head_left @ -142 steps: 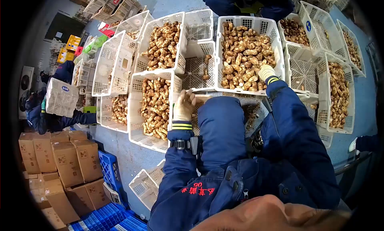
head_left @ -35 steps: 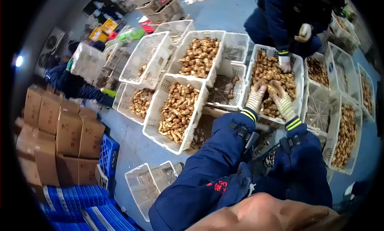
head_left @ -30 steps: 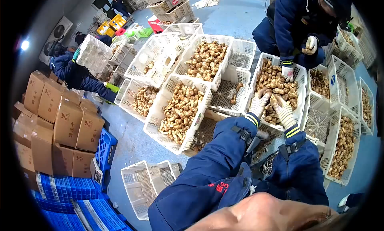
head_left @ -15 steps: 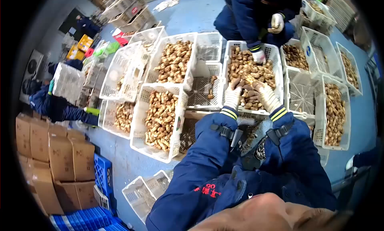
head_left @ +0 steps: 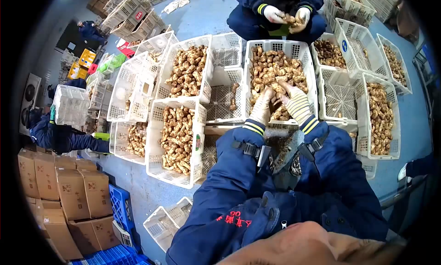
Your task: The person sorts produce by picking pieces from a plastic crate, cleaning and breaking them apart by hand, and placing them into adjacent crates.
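Brown and cream mushrooms (head_left: 281,68) fill much of a white plastic crate (head_left: 313,88) in front of me. Over its near part, my left hand (head_left: 262,106) and my right hand (head_left: 296,103), both in striped pale gloves with dirty fingers, come close together. A pale mushroom (head_left: 277,87) lies between their fingertips, and the fingers of both hands are closed about it. The glove fingers partly hide the grip. More loose mushrooms lie right beneath and beyond the hands.
Across the crate a co-worker's gloved hands (head_left: 288,18) hold mushrooms. Crates of mushrooms stand left (head_left: 200,137) and right (head_left: 396,122). A near-bare crate (head_left: 222,113) holds a few pieces. Cardboard boxes (head_left: 72,189) are stacked at left. Another person (head_left: 55,132) handles a crate.
The co-worker's hand has lifted out of the crate, and both their hands now meet above its far side. My hands have stayed over the near part, fingers shifted. The view has moved slightly.
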`<state>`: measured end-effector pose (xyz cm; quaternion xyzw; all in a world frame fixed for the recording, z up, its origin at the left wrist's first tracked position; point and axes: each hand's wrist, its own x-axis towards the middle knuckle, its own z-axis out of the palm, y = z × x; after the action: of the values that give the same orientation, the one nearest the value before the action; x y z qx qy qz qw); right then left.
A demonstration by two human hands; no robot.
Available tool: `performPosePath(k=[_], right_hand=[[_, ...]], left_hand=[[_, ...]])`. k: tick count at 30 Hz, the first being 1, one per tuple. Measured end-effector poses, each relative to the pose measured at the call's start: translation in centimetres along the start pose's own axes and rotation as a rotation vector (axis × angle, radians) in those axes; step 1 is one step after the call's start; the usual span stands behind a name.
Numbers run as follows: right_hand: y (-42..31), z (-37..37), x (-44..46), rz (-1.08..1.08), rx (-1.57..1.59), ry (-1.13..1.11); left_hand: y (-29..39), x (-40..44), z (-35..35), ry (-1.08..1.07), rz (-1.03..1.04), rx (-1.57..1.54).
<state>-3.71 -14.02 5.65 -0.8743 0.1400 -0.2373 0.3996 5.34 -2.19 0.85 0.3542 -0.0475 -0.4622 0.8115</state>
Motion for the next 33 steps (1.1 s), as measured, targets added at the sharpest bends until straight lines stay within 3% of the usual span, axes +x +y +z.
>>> performPosePath(k=[1,2,4,6,8,10,12,15,17,20,21,23,26,27,28,30,33], right_hand=[[-0.4,-0.1,-0.1,-0.137,-0.116,0.059],[-0.8,-0.3,-0.3,-0.082,-0.179,-0.023],[-0.4,0.5,0.2,-0.217,-0.355,-0.108],[-0.1,-1.1,1.1,-0.259,-0.142,-0.187],[5.8,-0.9,1.9,0.224,0.482,-0.141],[9.1,-2.8,2.4,0.4,0.25,-0.078],[10.9,-3.0,2.0,0.429,-0.334,-0.232],[15.9,1.3,-0.5,0.261,-0.905,-0.799],[18.0,3.6,-1.8,0.212,-1.102,-0.964],[20.5,5.8,-2.9,0.185,-1.279,-0.922],[18.9,4.7,-1.2,0.249,-1.199,-1.023],[16.0,2.7,0.5,0.32,-1.173,-1.032],[10.6,-1.3,2.5,0.16,-1.027,-0.751],[9.3,-2.4,2.6,0.077,-0.827,-0.647],[7.1,-3.8,2.6,-0.006,-0.627,-0.54],[2.4,-5.7,0.8,-0.075,-0.194,-0.335],[1.0,-5.7,0.0,-0.256,-0.29,-0.232]], left_hand=[[-0.4,0.0,-0.3,-0.064,-0.041,-0.022],[-0.5,0.2,-0.7,-0.127,-0.103,-0.034],[0.3,-0.8,0.8,-0.133,-0.002,-0.035],[1.4,-1.4,1.4,-0.028,0.143,0.066],[2.3,-1.6,1.4,0.052,0.165,0.08],[2.4,-1.1,1.5,0.093,0.194,0.058],[2.7,-1.3,1.7,0.123,0.176,0.076],[3.1,-2.0,2.8,0.207,0.15,0.144],[2.4,-1.3,1.8,0.197,0.138,0.124],[1.8,-0.5,0.8,0.206,0.124,0.186],[1.1,0.2,-0.3,0.202,0.08,0.106],[1.9,-0.9,1.2,0.247,0.098,0.206],[-0.7,2.0,-2.4,0.258,0.099,0.418],[-1.2,2.6,-3.0,0.269,0.094,0.486],[0.5,0.6,-0.8,0.189,-0.033,0.458],[0.2,0.3,-0.4,-0.035,-0.096,0.297],[1.4,-2.0,1.9,-0.115,-0.262,0.16]])
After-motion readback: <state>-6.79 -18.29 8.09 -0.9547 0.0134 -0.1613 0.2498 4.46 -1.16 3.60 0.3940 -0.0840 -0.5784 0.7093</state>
